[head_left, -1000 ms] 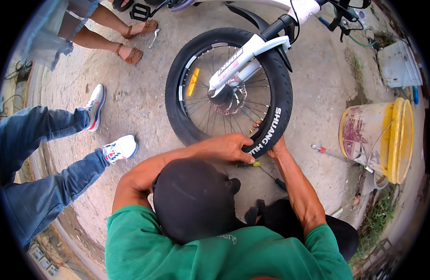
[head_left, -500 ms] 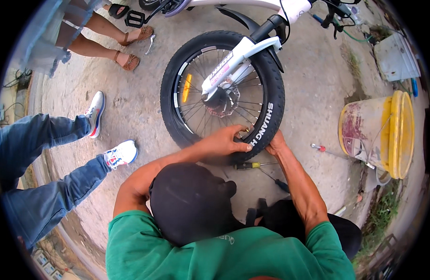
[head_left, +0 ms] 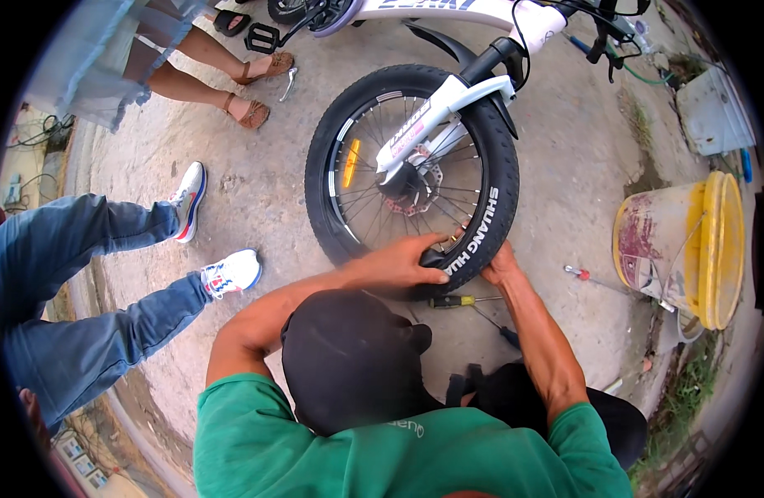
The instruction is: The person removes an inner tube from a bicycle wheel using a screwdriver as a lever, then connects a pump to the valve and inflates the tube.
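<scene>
My left hand (head_left: 405, 262) grips the lower part of the bicycle's black front tyre (head_left: 501, 162), fingers bent toward the inner rim. My right hand (head_left: 498, 261) holds the same tyre from the right, its fingers partly hidden behind it. The wheel lies tilted beneath a white fork (head_left: 445, 98), with spokes, a brake disc and an orange reflector (head_left: 351, 163). Just below the tyre, a yellow-and-black screwdriver (head_left: 452, 301) rests on the concrete, beside another dark-handled tool (head_left: 506, 336). My forearms frame a rounded black shape above my green shirt.
Jeans-clad legs in white trainers (head_left: 231, 272) stand at left. Another person's feet in brown sandals (head_left: 251, 114) are near a silver part (head_left: 289, 83). At right are a stained bucket (head_left: 718, 249), a red-tipped tool (head_left: 577, 272) and a pale container (head_left: 712, 112). The bicycle frame (head_left: 448, 8) extends along the top.
The whole view has shifted slightly, most recently to put the wheel a little farther right and down. Both hands stay on the tyre, with only small movements of the left.
</scene>
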Demonstrator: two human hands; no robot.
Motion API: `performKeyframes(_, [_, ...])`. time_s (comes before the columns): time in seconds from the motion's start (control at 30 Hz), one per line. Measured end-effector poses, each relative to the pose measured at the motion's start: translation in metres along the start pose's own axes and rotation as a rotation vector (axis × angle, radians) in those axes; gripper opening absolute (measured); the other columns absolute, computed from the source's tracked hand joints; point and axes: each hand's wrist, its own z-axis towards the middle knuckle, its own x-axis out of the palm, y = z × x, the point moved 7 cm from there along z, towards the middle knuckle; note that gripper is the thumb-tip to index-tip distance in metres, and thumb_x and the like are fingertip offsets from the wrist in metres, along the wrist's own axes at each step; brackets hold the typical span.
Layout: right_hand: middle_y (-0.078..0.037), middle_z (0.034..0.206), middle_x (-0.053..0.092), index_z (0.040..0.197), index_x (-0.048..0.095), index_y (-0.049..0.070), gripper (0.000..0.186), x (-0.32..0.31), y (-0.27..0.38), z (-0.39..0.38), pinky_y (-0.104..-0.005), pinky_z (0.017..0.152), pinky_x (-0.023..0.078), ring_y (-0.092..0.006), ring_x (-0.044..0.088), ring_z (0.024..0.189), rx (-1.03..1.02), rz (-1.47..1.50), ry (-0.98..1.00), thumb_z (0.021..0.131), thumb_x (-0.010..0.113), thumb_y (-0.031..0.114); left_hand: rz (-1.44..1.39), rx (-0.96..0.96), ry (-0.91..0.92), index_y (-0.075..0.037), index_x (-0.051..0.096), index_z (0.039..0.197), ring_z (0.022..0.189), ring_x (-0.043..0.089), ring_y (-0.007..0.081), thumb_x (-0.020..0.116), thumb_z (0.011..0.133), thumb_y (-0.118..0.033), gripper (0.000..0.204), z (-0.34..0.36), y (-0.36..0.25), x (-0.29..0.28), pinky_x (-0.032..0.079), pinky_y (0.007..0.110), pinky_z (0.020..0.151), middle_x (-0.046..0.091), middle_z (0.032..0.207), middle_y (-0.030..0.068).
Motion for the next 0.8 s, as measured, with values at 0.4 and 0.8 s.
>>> performKeyframes(0.4, [-0.015,0.102,0.074,0.115,0.067,0.001,0.035,-0.007,-0.009,0.008,-0.0441,0.089,0.061,-0.0276,0.073,0.094,0.027,0.132,-0.002,0.100,0.060,0.032,0.681,0.032,-0.002,-0.004,0.070,0.114,0.112,0.062,0.0328,0.069,0.089,-0.011,0.026,-0.069,0.106,-0.097,0.048,0.045,0.099,0.066,0.107,0.0133])
performKeyframes(0.8, [-0.012,0.100,0.073,0.112,0.066,0.003,0.031,-0.001,-0.015,0.012,-0.0478,0.088,0.060,-0.0321,0.071,0.098,0.073,0.226,0.021,0.098,0.065,0.031,-0.021,0.628,0.127,0.002,0.068,0.101,0.093,0.063,0.0279,0.077,0.087,-0.005,0.018,-0.031,-0.163,-0.056,0.049,0.040,0.082,0.064,0.096,0.0131])
